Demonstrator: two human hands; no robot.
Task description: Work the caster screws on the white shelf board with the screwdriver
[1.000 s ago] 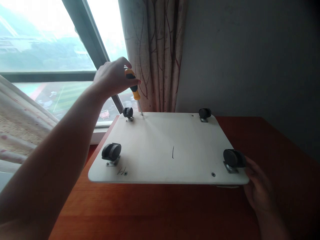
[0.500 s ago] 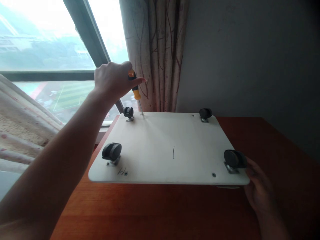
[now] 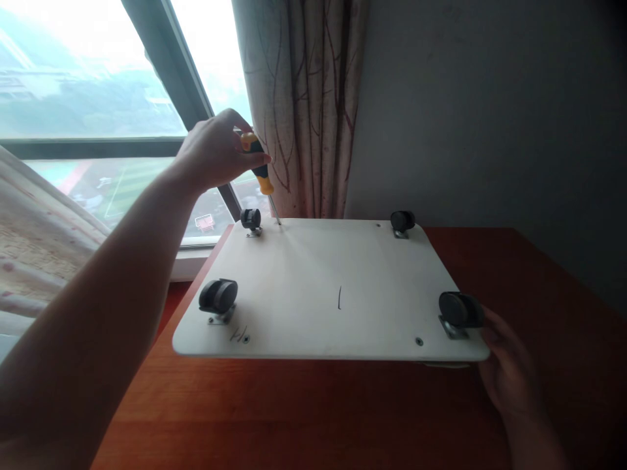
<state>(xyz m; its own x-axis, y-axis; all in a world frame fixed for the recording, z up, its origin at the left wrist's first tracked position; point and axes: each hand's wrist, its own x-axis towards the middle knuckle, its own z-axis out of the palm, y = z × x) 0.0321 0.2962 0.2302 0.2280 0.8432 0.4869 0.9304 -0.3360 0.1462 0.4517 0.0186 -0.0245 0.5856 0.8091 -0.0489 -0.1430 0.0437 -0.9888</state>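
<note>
Fingers of the left hand (image 3: 213, 151): wrapped about the handle of one yellow-and-black screwdriver (image 3: 264, 184), thumb against its side. Shaft below the fingers, slanting to the white board (image 3: 313, 261) just beside the far-left caster (image 3: 251, 219). Right hand (image 3: 512, 372): at the board's near-right corner, by the near-right caster (image 3: 458, 310); finger grip dim, cannot tell. Step, as judged: screw-turning at the far edge; calls for a seated tip and turned handle.
</note>
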